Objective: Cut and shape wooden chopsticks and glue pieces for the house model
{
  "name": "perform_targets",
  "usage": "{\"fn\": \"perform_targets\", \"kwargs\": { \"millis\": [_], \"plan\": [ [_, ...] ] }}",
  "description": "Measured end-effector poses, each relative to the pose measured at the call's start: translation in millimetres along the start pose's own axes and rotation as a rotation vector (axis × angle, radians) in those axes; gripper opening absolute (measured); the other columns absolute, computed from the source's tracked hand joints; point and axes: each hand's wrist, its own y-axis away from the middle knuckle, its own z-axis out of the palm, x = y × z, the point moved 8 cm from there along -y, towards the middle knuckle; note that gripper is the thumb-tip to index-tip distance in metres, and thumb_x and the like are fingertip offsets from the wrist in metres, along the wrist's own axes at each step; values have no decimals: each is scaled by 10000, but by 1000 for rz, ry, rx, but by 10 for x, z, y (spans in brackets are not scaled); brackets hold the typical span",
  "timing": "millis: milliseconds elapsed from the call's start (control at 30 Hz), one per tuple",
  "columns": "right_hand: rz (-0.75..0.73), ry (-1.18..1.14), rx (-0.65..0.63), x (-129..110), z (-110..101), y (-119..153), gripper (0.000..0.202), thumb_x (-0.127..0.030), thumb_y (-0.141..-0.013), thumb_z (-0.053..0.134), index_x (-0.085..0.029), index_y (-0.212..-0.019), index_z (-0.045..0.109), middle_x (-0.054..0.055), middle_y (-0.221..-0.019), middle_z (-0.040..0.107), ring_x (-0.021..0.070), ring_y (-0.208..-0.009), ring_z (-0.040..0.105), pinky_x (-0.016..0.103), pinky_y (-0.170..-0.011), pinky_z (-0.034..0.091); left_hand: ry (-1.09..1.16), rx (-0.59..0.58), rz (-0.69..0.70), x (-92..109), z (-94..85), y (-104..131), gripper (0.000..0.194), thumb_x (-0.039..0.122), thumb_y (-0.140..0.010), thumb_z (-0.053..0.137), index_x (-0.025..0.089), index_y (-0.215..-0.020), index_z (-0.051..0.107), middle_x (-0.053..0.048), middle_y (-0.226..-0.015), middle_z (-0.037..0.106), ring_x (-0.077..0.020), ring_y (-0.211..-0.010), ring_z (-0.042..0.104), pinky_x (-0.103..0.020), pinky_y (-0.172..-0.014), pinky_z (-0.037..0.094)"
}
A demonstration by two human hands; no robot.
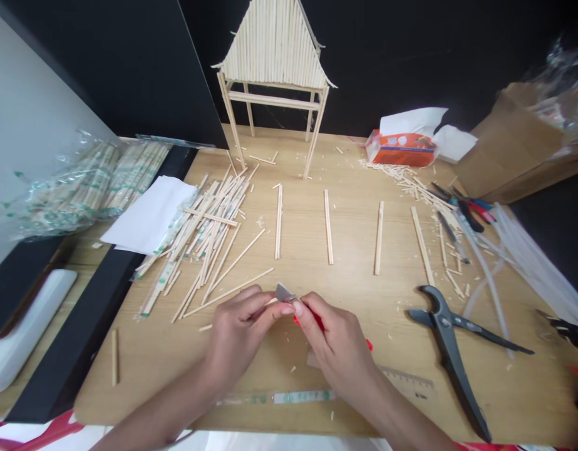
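Observation:
My two hands meet over the front middle of the table. My right hand (pixel 338 332) is closed around a red-handled utility knife (pixel 283 292), its grey blade sticking out toward the left. Between the thumb and fingers of my left hand (pixel 237 322) is a pale wooden stick (pixel 272 301), mostly hidden, with the blade close to its end. Whether the blade touches the wood I cannot tell. Beyond my hands several short bundles of sticks (pixel 329 227) lie spaced in a row. Under my right forearm lies a ruler (pixel 411 382), partly covered.
A stick-built house model (pixel 274 53) stands at the back. Loose chopsticks (pixel 213 219) are heaped on the left beside white paper (pixel 150 213) and bagged chopsticks (pixel 72 188). Large black cutters (pixel 451 338), a tissue box (pixel 401 147), clear tubes (pixel 533 263) and a paper bag (pixel 509 138) lie right.

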Motion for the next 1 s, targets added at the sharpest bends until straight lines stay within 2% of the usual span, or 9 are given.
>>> {"fn": "perform_targets", "kwargs": {
  "millis": [133, 233, 400, 567, 733, 1000],
  "plan": [
    [17, -115, -90, 51, 45, -13, 340, -437, -971, 309, -226, -724, 407, -57, -561, 416, 102, -522, 412, 219, -518, 273, 136, -128, -35, 0, 112, -24, 175, 295, -858, 570, 198, -737, 651, -1, -727, 521, -170, -873, 599, -225, -729, 431],
    [24, -157, -106, 69, 57, -14, 346, -449, -969, 312, -223, -723, 405, -58, -567, 418, 100, -527, 408, 220, -520, 272, 134, -145, -40, -2, 119, -23, 175, 299, -866, 558, 199, -757, 652, -6, -740, 523, -190, -956, 592, -242, -796, 428],
    [26, -215, -120, 65, 64, -16, 353, -452, -968, 317, -220, -715, 401, -61, -561, 406, 95, -523, 391, 222, -515, 263, 107, -147, -42, -7, 113, -16, 205, 321, -862, 559, 187, -725, 633, -2, -716, 482, -197, -959, 590, -256, -810, 428],
    [26, -226, -127, 61, 56, -21, 353, -450, -967, 323, -218, -713, 402, -61, -564, 404, 92, -526, 386, 221, -518, 263, 105, -155, -43, 2, 124, -34, 200, 325, -866, 554, 188, -741, 629, 6, -710, 476, -172, -878, 593, -254, -817, 426],
    [28, -212, -131, 60, 49, -23, 360, -446, -968, 321, -214, -706, 405, -59, -557, 408, 92, -521, 383, 221, -515, 264, 122, -171, -20, 27, 131, -34, 182, 306, -875, 545, 194, -769, 642, 4, -744, 517, -150, -840, 592, -236, -796, 426],
    [44, -217, -128, 86, 72, -7, 359, -461, -965, 319, -218, -714, 400, -62, -566, 403, 87, -522, 398, 215, -512, 269, 90, -108, 71, 56, 69, -9, 106, 233, -854, 587, 210, -805, 679, 0, -802, 607, -132, -806, 603, -208, -696, 423]
  ]
}}
